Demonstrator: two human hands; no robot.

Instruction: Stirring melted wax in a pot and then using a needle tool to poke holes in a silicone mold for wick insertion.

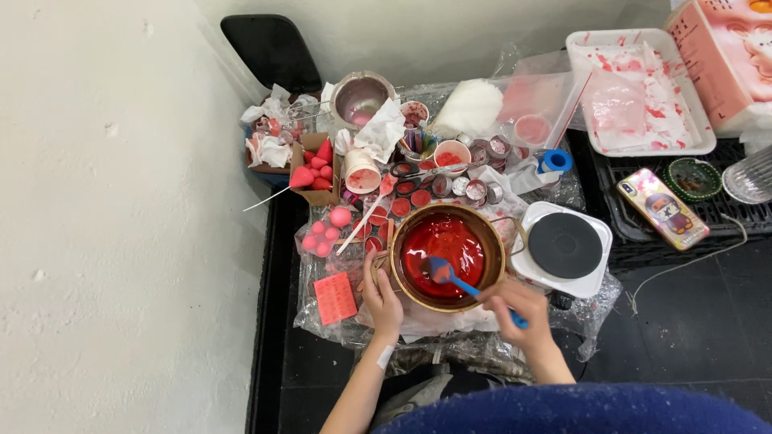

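Red liquid [446, 249] fills the gold-rimmed pot [447, 257], which sits mid-tabletop on crinkled clear plastic sheet [322, 317], just left of the white hotplate [565, 247]. Your right hand [519, 309] has its fingers closed around the handle of a blue spatula [458, 281]; its blade dips into the red liquid near the pot's centre. Your left hand [383, 299] rests against the pot's near-left rim, fingers curled on the outside wall; a white strip is on that wrist. Pink silicone mould [334, 296] lies flat just left of your left hand. Pink round balls [326, 229] cluster further up, near a white stick [359, 227] lying tilted. Small round tins [474, 189], some filled red, are scattered just behind the pot. A white cup [452, 154] with red contents stands behind them, beside a steel bowl [361, 98]. Cardboard box [315, 170] with red cone shapes sits at left. White tray [639, 88], red-smeared, is at upper right; a phone [663, 207] in a patterned case lies well right of the hotplate on a black crate [716, 213].
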